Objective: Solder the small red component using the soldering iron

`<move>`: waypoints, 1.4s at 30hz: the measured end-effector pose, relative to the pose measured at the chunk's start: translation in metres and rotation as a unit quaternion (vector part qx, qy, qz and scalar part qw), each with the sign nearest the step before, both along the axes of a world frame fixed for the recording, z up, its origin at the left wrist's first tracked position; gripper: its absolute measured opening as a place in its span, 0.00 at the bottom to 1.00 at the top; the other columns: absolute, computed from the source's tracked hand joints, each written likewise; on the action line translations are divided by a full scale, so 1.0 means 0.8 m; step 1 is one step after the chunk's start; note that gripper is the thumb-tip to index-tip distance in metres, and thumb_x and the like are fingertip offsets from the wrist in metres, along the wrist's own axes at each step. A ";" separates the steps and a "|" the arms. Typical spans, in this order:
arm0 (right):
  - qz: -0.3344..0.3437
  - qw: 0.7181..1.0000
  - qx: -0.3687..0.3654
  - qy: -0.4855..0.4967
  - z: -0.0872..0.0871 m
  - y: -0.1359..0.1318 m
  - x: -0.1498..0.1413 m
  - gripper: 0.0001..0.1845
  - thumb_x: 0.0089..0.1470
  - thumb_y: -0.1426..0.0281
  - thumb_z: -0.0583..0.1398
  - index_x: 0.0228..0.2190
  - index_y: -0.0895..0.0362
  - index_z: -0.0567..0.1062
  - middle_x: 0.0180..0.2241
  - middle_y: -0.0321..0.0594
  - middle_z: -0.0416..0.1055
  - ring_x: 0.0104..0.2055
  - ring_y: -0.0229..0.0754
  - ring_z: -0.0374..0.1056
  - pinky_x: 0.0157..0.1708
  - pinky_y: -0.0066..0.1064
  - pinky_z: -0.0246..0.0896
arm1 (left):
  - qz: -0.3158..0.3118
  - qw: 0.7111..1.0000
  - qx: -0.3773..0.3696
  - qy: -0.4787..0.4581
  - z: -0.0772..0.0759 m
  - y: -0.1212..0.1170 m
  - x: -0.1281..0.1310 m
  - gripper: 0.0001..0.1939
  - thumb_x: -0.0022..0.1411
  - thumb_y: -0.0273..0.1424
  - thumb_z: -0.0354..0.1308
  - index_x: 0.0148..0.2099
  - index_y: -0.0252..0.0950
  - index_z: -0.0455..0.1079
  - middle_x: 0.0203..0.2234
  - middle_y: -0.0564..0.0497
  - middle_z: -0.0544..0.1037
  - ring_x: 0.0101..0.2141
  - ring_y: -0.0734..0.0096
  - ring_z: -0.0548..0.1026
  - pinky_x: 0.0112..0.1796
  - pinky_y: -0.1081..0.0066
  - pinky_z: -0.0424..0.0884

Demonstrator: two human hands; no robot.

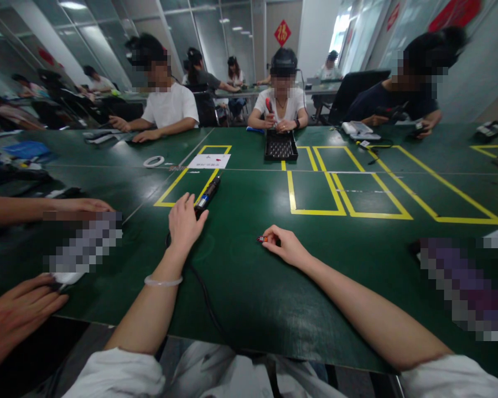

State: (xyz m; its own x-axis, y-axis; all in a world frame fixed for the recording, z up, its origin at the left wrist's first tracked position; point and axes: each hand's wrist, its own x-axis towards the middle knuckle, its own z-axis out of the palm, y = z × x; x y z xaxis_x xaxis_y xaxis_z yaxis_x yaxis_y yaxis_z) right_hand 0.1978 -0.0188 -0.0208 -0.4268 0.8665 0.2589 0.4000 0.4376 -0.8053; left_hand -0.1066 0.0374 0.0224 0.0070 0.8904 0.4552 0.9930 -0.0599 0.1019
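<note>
My left hand [185, 224] lies over the rear part of a black pen-shaped electric screwdriver [208, 193] with a blue section. Its fingers are stretched out and the thumb stands apart, so the hand looks open. The tool's front end points away to the right, and a black cord [205, 290] runs from beneath the hand toward the table's near edge. Between thumb and fingertips, my right hand [288, 246] pinches a small red and dark piece [261, 239]; its exact kind is too small to make out. That hand is low over the green table [240, 309].
Yellow tape outlines [315, 212] mark the tabletop. A white paper [209, 161] and a white tape ring [153, 161] lie farther off. Opposite, a person works at a black tray [281, 146]. At left, another person's hands [20, 309] flank a blurred device. A blurred object [460, 287] lies right.
</note>
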 end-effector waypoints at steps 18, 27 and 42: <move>0.010 1.000 -0.015 0.002 0.000 0.000 0.000 0.06 0.56 0.70 0.60 0.37 0.57 0.70 0.26 0.32 0.68 0.26 0.34 0.64 0.28 0.25 0.56 | 0.016 0.979 -0.202 0.004 -0.020 0.031 -0.043 0.33 0.60 0.47 0.51 0.64 0.40 0.54 0.58 0.42 0.64 0.53 0.52 0.68 0.48 0.58 0.69; 0.012 1.000 -0.015 0.002 0.000 -0.001 -0.002 0.06 0.56 0.70 0.59 0.37 0.57 0.70 0.27 0.34 0.70 0.27 0.35 0.64 0.30 0.26 0.59 | -0.010 0.984 -0.175 0.025 -0.012 0.012 -0.008 0.33 0.59 0.48 0.52 0.62 0.36 0.57 0.53 0.40 0.67 0.49 0.52 0.71 0.43 0.61 0.71; 0.007 1.000 -0.016 0.008 -0.001 0.000 -0.004 0.05 0.55 0.70 0.59 0.36 0.57 0.69 0.26 0.33 0.69 0.26 0.35 0.64 0.28 0.26 0.59 | -0.181 0.970 -0.161 0.023 -0.010 -0.054 0.097 0.33 0.59 0.44 0.55 0.62 0.37 0.55 0.52 0.41 0.66 0.49 0.55 0.70 0.43 0.62 0.70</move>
